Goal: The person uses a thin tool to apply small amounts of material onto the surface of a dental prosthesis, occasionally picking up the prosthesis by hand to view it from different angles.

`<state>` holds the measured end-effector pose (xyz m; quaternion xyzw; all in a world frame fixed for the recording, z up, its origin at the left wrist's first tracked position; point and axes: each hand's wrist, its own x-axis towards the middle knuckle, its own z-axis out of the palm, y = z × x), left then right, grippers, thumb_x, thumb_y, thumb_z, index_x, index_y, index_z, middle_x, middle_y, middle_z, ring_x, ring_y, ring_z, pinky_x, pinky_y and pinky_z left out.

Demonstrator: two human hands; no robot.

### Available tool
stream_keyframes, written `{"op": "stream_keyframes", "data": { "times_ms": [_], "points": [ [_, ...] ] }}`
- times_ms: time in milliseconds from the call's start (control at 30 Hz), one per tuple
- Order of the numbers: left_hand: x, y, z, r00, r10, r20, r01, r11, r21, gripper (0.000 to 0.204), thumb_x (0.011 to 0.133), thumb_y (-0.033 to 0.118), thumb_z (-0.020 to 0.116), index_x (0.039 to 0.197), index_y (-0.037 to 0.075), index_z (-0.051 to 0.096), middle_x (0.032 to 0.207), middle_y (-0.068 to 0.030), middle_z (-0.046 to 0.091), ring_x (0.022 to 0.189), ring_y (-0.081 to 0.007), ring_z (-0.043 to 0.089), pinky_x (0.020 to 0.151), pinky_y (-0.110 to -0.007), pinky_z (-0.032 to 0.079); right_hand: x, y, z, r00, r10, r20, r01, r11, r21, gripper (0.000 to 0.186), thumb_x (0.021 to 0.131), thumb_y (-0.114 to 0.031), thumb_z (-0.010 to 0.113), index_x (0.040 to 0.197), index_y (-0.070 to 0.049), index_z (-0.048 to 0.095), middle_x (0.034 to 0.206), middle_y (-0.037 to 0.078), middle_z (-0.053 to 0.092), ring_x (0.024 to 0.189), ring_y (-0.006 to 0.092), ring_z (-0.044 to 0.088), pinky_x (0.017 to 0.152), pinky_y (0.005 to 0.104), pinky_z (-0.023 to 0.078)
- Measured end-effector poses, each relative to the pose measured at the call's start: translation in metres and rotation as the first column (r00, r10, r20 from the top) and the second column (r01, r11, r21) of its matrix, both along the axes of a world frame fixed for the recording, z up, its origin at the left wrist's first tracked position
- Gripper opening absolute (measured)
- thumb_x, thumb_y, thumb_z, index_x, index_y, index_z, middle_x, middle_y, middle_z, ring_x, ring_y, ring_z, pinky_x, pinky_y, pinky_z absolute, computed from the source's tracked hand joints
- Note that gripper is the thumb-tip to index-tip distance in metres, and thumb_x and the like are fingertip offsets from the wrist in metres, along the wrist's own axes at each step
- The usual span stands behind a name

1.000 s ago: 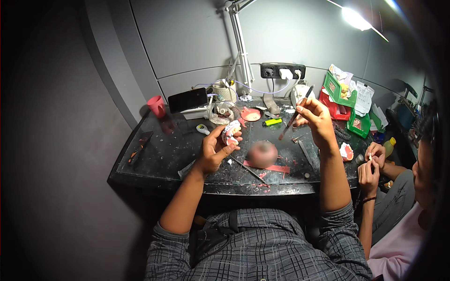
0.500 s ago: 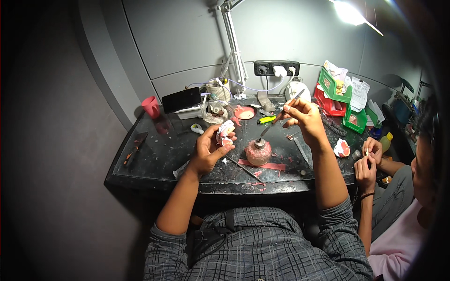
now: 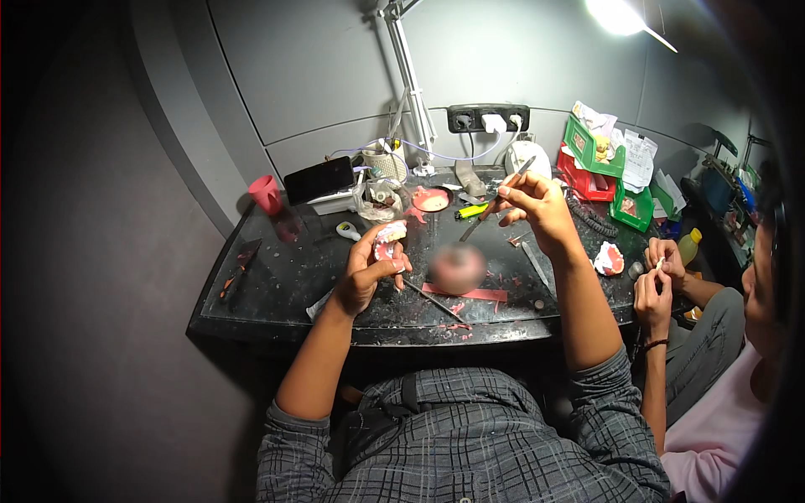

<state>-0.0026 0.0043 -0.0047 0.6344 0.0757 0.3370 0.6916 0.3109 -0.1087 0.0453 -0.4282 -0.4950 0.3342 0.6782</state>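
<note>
My left hand [image 3: 360, 281] is closed around a dental model [image 3: 389, 238] of white plaster with pink wax and pale teeth, held up over the left-middle of the bench. In my right hand [image 3: 541, 210] a slim wax knife [image 3: 475, 228] is pinched, its tip slanting down to just above a round, pinkish spirit burner [image 3: 457, 270]. The burner is blurred, so I cannot tell whether a flame burns. In front of it lies a pink wax strip [image 3: 482, 295]. A thin metal rod tool [image 3: 434, 303] rests between my left hand and the strip.
At right, a co-worker's hands [image 3: 658, 281] hold a small pale piece, near another pink-and-white model [image 3: 609, 259]. A flat metal blade [image 3: 537, 265], yellow-green lighter [image 3: 471, 211], pink wax dish [image 3: 431, 199], phone [image 3: 320, 178], pink cup [image 3: 266, 194] and green bin [image 3: 631, 210] occupy the bench.
The dental model has turned in my left hand, showing more of its pink wax and teeth. My right hand keeps the knife over the burner, its tip slightly lower. The view has shifted slightly.
</note>
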Motion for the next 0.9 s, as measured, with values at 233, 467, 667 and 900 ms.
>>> {"op": "stream_keyframes", "data": {
  "times_ms": [233, 467, 667, 900],
  "points": [
    [0.034, -0.009, -0.021, 0.945, 0.314, -0.086, -0.243, 0.856, 0.456, 0.099, 0.064, 0.018, 0.104, 0.145, 0.007, 0.048, 0.105, 0.0007, 0.057, 0.089, -0.0076, 0.052, 0.076, -0.023, 0.048, -0.002, -0.001, 0.002, 1.000, 0.013, 0.012, -0.013, 1.000, 0.003, 0.014, 0.096, -0.012, 0.076, 0.100, -0.001, 0.067, 0.092, 0.009, 0.074, 0.081, 0.0170, 0.074, 0.062, 0.0286, 0.060],
    [0.044, -0.012, -0.017, 0.888, 0.444, -0.119, -0.265, 0.706, 0.656, 0.101, 0.062, 0.027, 0.104, 0.141, 0.005, 0.046, 0.119, -0.0077, 0.061, 0.098, -0.0135, 0.056, 0.085, -0.029, 0.051, 0.001, -0.002, 0.001, 1.000, 0.017, 0.011, -0.018, 1.000, 0.020, 0.014, 0.096, -0.011, 0.075, 0.100, 0.000, 0.067, 0.091, 0.011, 0.074, 0.081, 0.0193, 0.074, 0.060, 0.0303, 0.061],
    [0.045, -0.003, -0.026, 0.834, 0.547, -0.081, -0.342, 0.626, 0.701, 0.096, 0.066, 0.029, 0.102, 0.140, 0.004, 0.046, 0.118, -0.0072, 0.060, 0.099, -0.0133, 0.055, 0.086, -0.030, 0.051, 0.002, 0.000, 0.000, 1.000, 0.006, -0.005, -0.006, 1.000, 0.021, 0.014, 0.096, -0.009, 0.075, 0.101, 0.000, 0.066, 0.094, 0.011, 0.074, 0.081, 0.0184, 0.074, 0.060, 0.0299, 0.061],
    [0.031, 0.002, -0.012, 0.948, 0.319, 0.002, -0.313, 0.927, 0.205, 0.048, 0.095, 0.022, 0.076, 0.132, 0.002, 0.053, 0.094, -0.0014, 0.061, 0.079, -0.0061, 0.059, 0.060, -0.019, 0.045, 0.007, -0.001, 0.000, 0.999, -0.033, 0.019, 0.033, 0.999, 0.026, 0.013, 0.096, -0.007, 0.075, 0.094, -0.001, 0.063, 0.097, 0.011, 0.072, 0.081, 0.0170, 0.073, 0.058, 0.0287, 0.061]
  ]
}}
